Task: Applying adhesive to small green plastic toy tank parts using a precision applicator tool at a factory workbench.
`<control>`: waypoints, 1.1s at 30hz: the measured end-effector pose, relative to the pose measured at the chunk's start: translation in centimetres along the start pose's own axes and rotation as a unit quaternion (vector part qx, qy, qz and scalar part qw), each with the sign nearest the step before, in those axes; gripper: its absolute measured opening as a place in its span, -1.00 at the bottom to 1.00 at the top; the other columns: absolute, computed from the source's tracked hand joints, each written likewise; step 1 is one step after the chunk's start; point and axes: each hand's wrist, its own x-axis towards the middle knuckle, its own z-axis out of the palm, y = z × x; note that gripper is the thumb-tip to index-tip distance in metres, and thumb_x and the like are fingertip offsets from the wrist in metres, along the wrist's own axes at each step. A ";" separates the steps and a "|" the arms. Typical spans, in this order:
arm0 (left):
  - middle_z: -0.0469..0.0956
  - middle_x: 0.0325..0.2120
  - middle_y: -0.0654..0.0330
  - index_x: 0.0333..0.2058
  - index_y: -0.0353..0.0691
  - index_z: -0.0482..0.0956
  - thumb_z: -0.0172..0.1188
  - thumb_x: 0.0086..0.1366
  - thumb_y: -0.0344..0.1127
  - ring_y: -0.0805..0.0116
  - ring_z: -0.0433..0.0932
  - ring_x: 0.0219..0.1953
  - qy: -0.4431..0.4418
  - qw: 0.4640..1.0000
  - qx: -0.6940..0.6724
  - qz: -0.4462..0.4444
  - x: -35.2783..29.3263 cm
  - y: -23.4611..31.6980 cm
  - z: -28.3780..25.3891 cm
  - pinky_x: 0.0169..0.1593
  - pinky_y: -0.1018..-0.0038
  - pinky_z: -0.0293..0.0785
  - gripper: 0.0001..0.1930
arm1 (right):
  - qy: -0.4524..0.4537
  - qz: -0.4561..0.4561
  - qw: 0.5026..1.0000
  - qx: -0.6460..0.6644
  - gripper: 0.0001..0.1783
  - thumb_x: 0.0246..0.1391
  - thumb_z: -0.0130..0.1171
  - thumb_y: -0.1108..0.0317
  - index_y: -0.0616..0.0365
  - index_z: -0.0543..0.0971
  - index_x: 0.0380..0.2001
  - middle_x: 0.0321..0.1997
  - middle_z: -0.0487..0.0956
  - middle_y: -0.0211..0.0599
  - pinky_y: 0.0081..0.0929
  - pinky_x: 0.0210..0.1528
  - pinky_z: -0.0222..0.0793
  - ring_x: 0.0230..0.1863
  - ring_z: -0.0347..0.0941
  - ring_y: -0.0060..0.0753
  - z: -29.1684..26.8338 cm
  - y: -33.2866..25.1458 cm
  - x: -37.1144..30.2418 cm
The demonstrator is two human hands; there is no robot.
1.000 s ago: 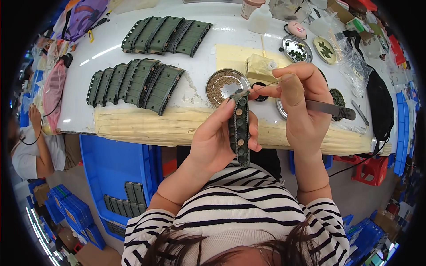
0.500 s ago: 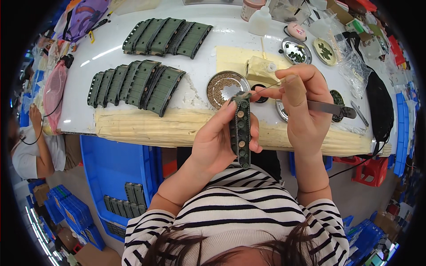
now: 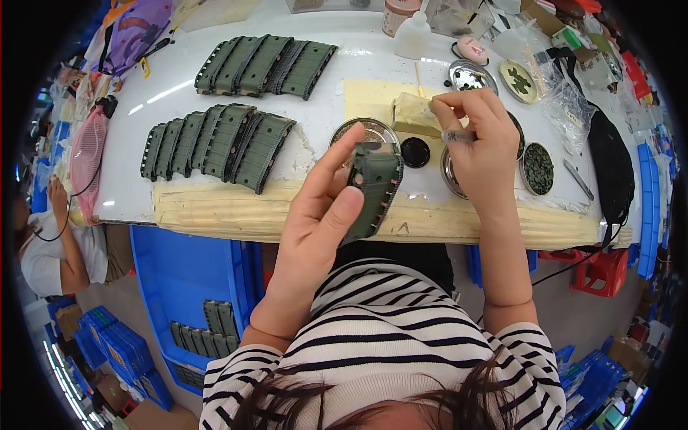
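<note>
My left hand grips a green model part, now turned so its broad ribbed face and an edge with small pinkish pegs show. It is tilted above the padded front edge of the table. Closed around tweezers, my right hand is at the yellow-wrapped block, and the tweezer tips are hidden by the fingers. Below that hand, a round metal dish is partly covered. A black round lid lies between my hands.
Two rows of similar green parts lie at left. Dishes of small green pieces, a squeeze bottle and a loose metal tool are around the right side. A blue bin stands below; a person sits at left.
My left hand has turned the green part from its studded narrow side to its broad face and moved slightly left. My right hand has moved up and away from it to the wrapped block.
</note>
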 end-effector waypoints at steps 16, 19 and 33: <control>0.56 -0.30 0.13 0.18 -0.35 0.26 0.34 0.08 -0.41 0.52 0.52 -0.35 0.049 0.952 0.279 0.119 -0.3 0.0 0.0 -0.23 0.60 0.43 -0.31 | -0.071 0.120 0.891 0.432 -0.80 0.27 0.01 0.38 0.37 0.41 -0.27 -0.30 0.49 -0.28 -0.59 -0.24 0.54 -0.32 0.54 -0.55 -1.3 -5.3 -1.6; 0.57 -0.30 0.14 0.19 -0.35 0.25 0.35 0.08 -0.41 0.52 0.52 -0.35 0.051 0.951 0.281 0.120 -0.3 -0.1 -0.1 -0.24 0.60 0.42 -0.30 | -0.074 0.122 0.893 0.427 -0.80 0.27 0.00 0.38 0.37 0.41 -0.27 -0.30 0.49 -0.28 -0.60 -0.25 0.54 -0.33 0.54 -0.54 -1.2 -5.3 -1.6; 0.58 -0.29 0.10 0.19 -0.35 0.23 0.35 0.08 -0.41 0.50 0.54 -0.36 0.050 0.947 0.290 0.127 -0.1 -0.4 -0.2 -0.26 0.60 0.42 -0.29 | -0.078 0.120 0.899 0.415 -0.81 0.26 0.00 0.40 0.37 0.42 -0.28 -0.31 0.50 -0.27 -0.62 -0.26 0.53 -0.34 0.56 -0.53 -1.2 -5.1 -1.5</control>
